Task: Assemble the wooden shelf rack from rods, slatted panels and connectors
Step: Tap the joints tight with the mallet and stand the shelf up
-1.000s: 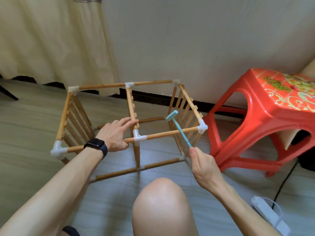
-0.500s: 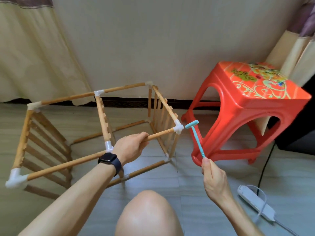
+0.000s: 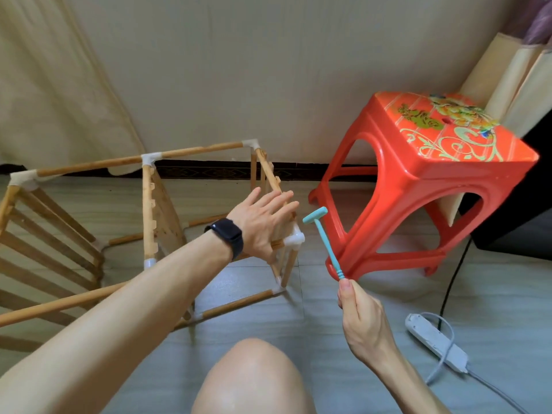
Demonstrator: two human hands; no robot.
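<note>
Pale plank flooring [image 3: 313,333] is running up to a cream wall [image 3: 268,70], with a red plastic stool [image 3: 418,180] standing on the right. The wooden rack [image 3: 148,204] is sitting on the floor before the person's bare knee [image 3: 254,377], already a box of rods, white connectors and slatted panels. The left hand [image 3: 263,222] is reaching over the right-end slatted panel [image 3: 260,177] with fingers straight and fanned wide, gripping nothing (whether the palm is touching the top rail [image 3: 271,174] I cannot tell). The right hand [image 3: 363,318] is pinching the very bottom of a small teal hammer [image 3: 328,249], fingers curled round the handle, and its head is hovering just beside the near corner connector [image 3: 294,241], apart from it.

It looks as though that corner is being tapped home. To do it well, I'd say the left palm should be pressing down on the rail close to the joint, bracing the light frame so it is not skidding toward the stool, with fingertips clear of the connector. The blows should be landing square on the plastic, in line with the rod entering it; short taps are suiting such a slim tool better than swings.
</note>
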